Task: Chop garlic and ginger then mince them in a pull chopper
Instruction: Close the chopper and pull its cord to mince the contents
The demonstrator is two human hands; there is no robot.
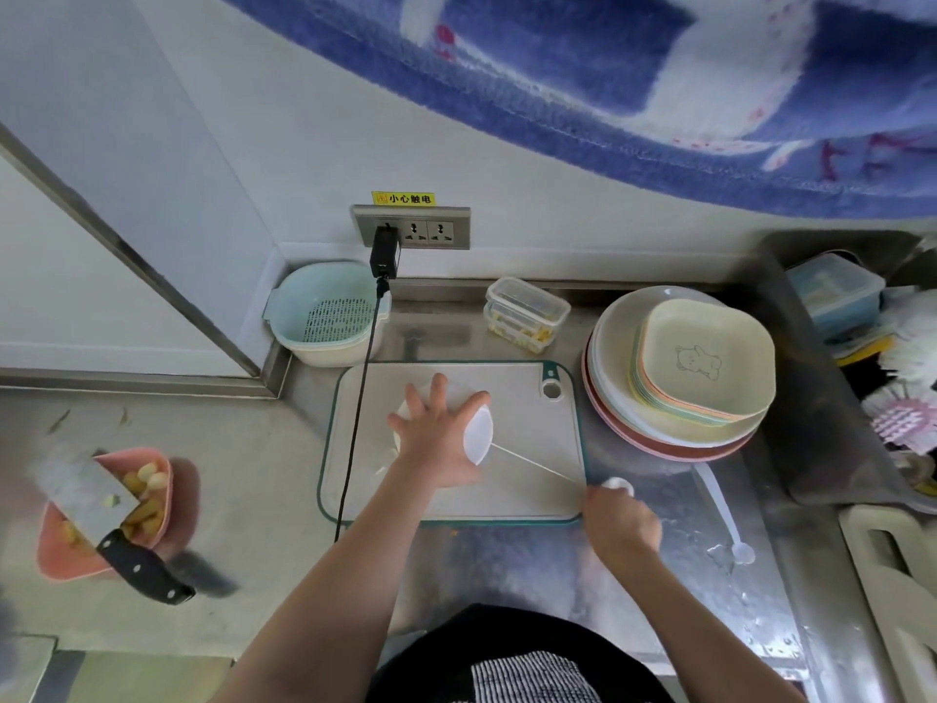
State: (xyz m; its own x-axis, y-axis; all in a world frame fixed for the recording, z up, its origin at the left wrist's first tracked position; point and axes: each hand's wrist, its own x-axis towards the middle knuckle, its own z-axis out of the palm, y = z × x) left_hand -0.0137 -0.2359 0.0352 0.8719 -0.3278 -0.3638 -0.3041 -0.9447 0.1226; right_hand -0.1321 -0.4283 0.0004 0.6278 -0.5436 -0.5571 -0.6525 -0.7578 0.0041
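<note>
A white pull chopper (pixel 477 437) stands on the pale cutting board (pixel 532 398). My left hand (pixel 437 434) lies flat on its lid with fingers spread, pressing it down. A white cord (pixel 535 465) runs taut from the chopper's right side to the round pull handle (pixel 619 485), which my right hand (pixel 621 522) grips at the board's front right corner. The chopper's contents are hidden under my hand. At the far left a pink dish (pixel 50 550) holds ginger and garlic pieces (pixel 147 492), with a cleaver (pixel 101 504) lying across it.
A blue colander bowl (pixel 324 312) and a clear lidded box (pixel 527 309) stand behind the board. A stack of plates (pixel 679 378) is at the right. A black cable (pixel 357 413) hangs from the wall socket over the board's left edge. A white spoon (pixel 725 515) lies right.
</note>
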